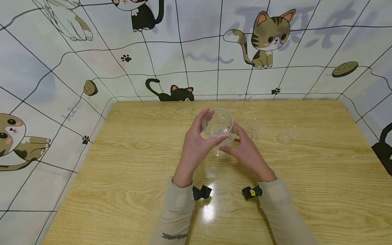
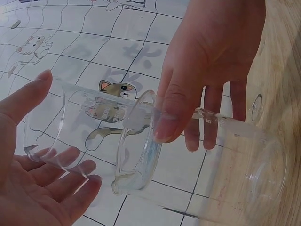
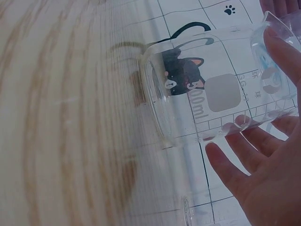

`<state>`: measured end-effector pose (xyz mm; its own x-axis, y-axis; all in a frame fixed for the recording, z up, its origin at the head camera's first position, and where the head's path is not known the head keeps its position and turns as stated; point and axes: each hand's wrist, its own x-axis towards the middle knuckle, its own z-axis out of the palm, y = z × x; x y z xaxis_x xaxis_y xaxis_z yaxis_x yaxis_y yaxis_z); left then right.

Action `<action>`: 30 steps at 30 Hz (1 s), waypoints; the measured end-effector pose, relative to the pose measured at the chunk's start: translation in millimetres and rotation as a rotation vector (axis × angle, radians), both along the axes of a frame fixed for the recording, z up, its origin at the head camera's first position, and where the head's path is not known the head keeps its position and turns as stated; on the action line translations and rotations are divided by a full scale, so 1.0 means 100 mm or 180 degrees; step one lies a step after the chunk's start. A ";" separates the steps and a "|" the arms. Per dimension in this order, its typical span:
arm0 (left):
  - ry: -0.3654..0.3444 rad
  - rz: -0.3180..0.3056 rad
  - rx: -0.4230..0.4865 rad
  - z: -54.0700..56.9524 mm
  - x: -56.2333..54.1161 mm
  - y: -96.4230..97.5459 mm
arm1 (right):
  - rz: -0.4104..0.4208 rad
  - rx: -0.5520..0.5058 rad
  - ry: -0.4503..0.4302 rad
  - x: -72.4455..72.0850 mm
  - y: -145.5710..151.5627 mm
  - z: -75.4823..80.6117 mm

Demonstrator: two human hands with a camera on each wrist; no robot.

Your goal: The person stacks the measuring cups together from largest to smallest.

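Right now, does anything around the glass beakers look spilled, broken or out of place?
Nothing stands out. The left hand holds the upper beaker roughly in line with the lower beaker, which the right hand grips. No spill shows on the table, nor any break in either beaker, though fine cracks could escape notice.

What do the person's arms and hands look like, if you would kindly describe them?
Both arms wear long beige fabric sleeves; the left one bears a dark marking. A small black angular device sits by the left wrist, and another black device with a yellow patch by the right. The left hand and right hand are both gloveless.
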<state>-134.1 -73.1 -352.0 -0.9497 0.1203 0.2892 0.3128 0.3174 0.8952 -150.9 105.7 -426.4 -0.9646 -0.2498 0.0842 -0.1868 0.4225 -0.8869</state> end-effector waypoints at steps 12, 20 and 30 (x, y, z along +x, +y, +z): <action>-0.0032 -0.0009 -0.0075 -0.02 -0.01 0.01 | 0.0068 -0.0044 -0.0108 0.15 -0.06 0.34; -0.0026 0.0013 -0.0085 -0.04 -0.03 0.01 | 0.0084 -0.0062 -0.0083 0.15 -0.05 0.33; -0.0110 0.0121 -0.0251 -0.06 -0.04 0.02 | 0.0079 -0.0089 -0.0071 0.15 -0.05 0.33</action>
<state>-137.8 -71.2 -358.4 -0.9633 0.1051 0.2472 0.2685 0.3983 0.8771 -135.7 100.8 -393.4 -0.9599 -0.2716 0.0699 -0.1769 0.3928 -0.9024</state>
